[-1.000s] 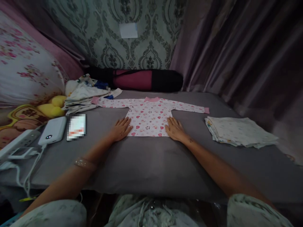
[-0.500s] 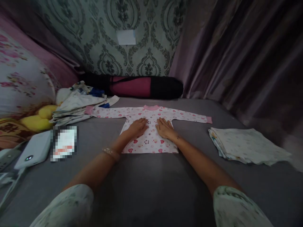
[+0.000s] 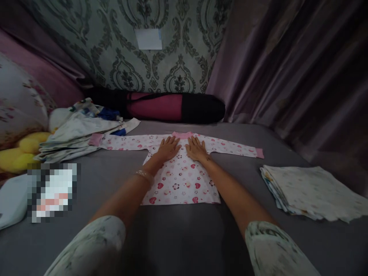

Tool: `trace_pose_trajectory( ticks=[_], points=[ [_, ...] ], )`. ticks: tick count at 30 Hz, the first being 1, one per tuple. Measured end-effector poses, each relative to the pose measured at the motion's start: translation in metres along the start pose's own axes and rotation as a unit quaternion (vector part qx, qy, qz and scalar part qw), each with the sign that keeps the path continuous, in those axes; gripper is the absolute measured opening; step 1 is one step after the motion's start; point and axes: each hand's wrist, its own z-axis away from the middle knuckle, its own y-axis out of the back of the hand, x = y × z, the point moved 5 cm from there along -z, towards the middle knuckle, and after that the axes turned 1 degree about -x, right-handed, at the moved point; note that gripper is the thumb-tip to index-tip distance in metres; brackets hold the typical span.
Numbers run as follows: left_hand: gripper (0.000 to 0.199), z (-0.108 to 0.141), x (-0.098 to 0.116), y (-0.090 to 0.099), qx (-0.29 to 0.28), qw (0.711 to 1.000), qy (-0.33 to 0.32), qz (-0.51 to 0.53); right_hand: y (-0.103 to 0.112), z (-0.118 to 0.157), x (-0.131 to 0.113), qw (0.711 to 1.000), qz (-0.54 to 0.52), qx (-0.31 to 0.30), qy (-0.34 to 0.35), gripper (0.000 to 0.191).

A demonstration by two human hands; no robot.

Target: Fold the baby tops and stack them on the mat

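A small long-sleeved shirt point(image 3: 181, 180), white with pink hearts and flowers, lies spread on the grey bed sheet point(image 3: 184, 237). Its collar and cuffs are pink, and both sleeves stretch straight out to the sides. My left hand point(image 3: 169, 148) rests flat on the upper chest, left of the middle, fingers spread and pointing to the collar. On the other side my right hand point(image 3: 197, 148) lies flat just below the collar, fingers also apart. The left cuff touches a loose pile of clothes point(image 3: 77, 132).
A folded stack of pale cloth point(image 3: 313, 188) lies on the right. Along the back wall is a long black and pink bag point(image 3: 155, 106). Yellow plush point(image 3: 31, 143), a white device point(image 3: 14, 195) and a blurred-out item point(image 3: 56, 193) are on the left. Curtains point(image 3: 273, 61) hang at right.
Both hands have slid up the shirt from its middle toward the collar, staying flat. My view has moved closer, so the shirt looks larger.
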Motion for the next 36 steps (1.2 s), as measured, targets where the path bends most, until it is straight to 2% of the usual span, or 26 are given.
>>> trace_pose_trajectory(
  ticks=[4, 8, 12, 16, 19, 22, 25, 30, 33, 36],
  points=[
    [0.057, -0.009, 0.003, 0.006, 0.052, 0.998, 0.025, -0.029, 0.003, -0.01, -0.003, 0.999, 0.013, 0.045, -0.011, 0.061],
    [0.055, -0.018, 0.007, 0.01, 0.078, 0.994, 0.066, -0.024, 0.005, -0.021, -0.006, 0.994, 0.035, 0.104, -0.015, 0.061],
    [0.056, -0.024, 0.006, 0.004, 0.105, 0.991, 0.087, -0.014, -0.002, -0.029, -0.002, 0.997, 0.03, 0.075, -0.01, 0.063],
    [0.059, -0.028, 0.001, -0.008, 0.076, 0.994, 0.077, 0.006, -0.005, -0.03, 0.002, 0.998, 0.02, 0.065, -0.015, 0.063],
    [0.06, -0.027, -0.001, -0.009, 0.069, 0.995, 0.078, 0.009, -0.006, -0.031, 0.002, 0.998, 0.011, 0.054, -0.019, 0.063],
    [0.062, -0.026, -0.001, -0.008, 0.067, 0.995, 0.075, 0.011, -0.002, -0.033, 0.004, 0.999, -0.02, 0.018, -0.017, 0.063],
    [0.063, -0.026, -0.001, -0.008, 0.071, 0.995, 0.072, 0.014, 0.009, -0.029, 0.015, 0.998, -0.066, -0.001, -0.016, 0.065],
    [0.063, -0.026, -0.001, -0.009, 0.07, 0.995, 0.068, 0.009, 0.026, -0.003, 0.054, 0.996, -0.048, 0.033, -0.074, 0.068],
    [0.063, -0.025, -0.001, -0.008, 0.068, 0.995, 0.067, -0.001, 0.025, 0.013, 0.071, 0.995, -0.023, 0.032, -0.096, 0.068],
    [0.062, -0.024, 0.0, -0.008, 0.068, 0.995, 0.067, -0.006, 0.018, 0.021, 0.076, 0.996, -0.014, 0.013, -0.088, 0.067]
  ],
)
